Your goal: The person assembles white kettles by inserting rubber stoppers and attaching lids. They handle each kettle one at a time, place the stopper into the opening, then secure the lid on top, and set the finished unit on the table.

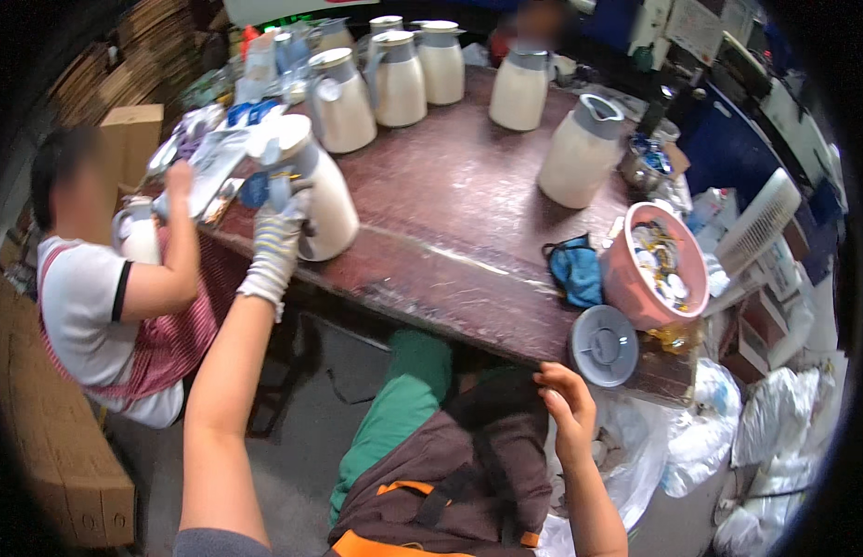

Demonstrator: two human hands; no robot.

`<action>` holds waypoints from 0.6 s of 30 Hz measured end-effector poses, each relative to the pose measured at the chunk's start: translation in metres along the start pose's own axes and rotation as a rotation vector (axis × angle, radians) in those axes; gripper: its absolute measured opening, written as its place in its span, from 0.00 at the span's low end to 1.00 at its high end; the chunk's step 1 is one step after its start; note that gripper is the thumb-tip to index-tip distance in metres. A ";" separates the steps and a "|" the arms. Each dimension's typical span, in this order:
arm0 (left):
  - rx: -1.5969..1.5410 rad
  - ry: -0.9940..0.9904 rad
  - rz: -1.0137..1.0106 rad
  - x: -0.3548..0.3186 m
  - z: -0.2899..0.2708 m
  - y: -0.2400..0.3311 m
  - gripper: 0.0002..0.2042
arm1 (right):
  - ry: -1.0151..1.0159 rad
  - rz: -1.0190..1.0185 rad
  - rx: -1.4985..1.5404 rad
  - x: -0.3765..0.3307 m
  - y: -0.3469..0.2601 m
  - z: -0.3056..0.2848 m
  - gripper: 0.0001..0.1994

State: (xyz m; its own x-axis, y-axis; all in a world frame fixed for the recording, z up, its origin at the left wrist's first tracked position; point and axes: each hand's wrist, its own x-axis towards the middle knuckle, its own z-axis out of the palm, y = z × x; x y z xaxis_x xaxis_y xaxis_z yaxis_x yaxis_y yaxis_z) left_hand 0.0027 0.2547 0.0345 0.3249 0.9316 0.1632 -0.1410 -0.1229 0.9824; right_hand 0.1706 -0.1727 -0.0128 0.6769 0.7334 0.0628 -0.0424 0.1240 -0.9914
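Note:
My left hand (281,232), in a striped knit glove, is closed round the grey handle of a cream vacuum jug (331,209) with a white lid. The jug stands at the table's near left edge, a blue tag beside its handle. My bare right hand (569,408) hangs just off the near edge, fingers loosely curved and nothing visible in them. Close by that hand lies a round grey lid (604,345). Farther up sits an uncapped cream jug (580,153) with a grey collar.
Several more jugs (399,79) stand along the far side of the dark red table (431,204). At right are a pink tub (659,269) of small parts and a blue cloth pouch (573,269). A co-worker (116,306) sits at left; cardboard boxes (69,436) flank them.

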 end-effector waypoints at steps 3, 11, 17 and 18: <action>0.133 0.050 0.009 0.043 -0.012 -0.034 0.12 | -0.025 -0.059 -0.028 0.057 -0.006 -0.003 0.18; 0.547 -0.042 -0.077 0.081 -0.006 -0.092 0.17 | 0.150 -0.400 -0.799 0.274 -0.049 -0.019 0.25; 0.367 -0.069 -0.034 0.127 -0.010 -0.111 0.20 | 0.224 -0.338 -1.484 0.401 -0.115 -0.045 0.34; 0.423 -0.072 -0.049 0.127 -0.009 -0.113 0.21 | 0.200 -0.267 -1.454 0.409 -0.114 -0.053 0.32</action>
State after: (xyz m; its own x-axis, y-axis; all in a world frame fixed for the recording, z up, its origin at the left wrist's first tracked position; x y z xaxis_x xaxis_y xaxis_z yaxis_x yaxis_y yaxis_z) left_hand 0.0514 0.3900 -0.0567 0.3878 0.9156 0.1062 0.2672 -0.2219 0.9378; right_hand 0.4911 0.0780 0.1198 0.6386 0.6806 0.3591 0.7654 -0.6099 -0.2053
